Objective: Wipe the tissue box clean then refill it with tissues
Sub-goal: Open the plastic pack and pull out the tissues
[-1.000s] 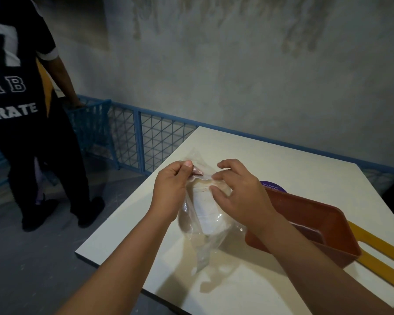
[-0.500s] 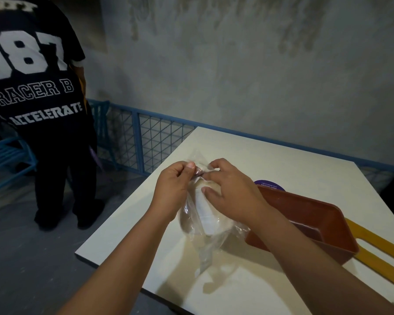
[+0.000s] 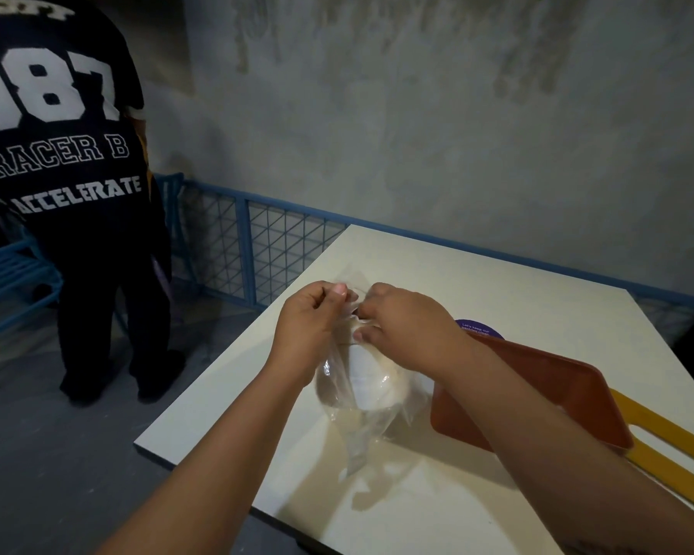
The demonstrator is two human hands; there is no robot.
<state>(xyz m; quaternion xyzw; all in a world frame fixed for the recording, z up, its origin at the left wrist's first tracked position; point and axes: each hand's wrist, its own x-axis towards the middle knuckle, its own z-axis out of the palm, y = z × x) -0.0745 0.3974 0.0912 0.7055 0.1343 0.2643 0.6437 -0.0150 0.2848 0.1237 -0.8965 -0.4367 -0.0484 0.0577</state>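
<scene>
Head view: left hand [image 3: 312,331], right hand [image 3: 411,328], fingers [image 3: 339,291] pinched on clear bag [image 3: 351,438] of tissues [image 3: 373,388].

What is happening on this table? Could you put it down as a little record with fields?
Left hand: pinches the bag's top
Right hand: pinches the bag's top too
Plastic bag: clear, white tissues inside
Reddish-brown box: on the table, behind the right forearm
Table: white
Bystander: back turned, at left
</scene>
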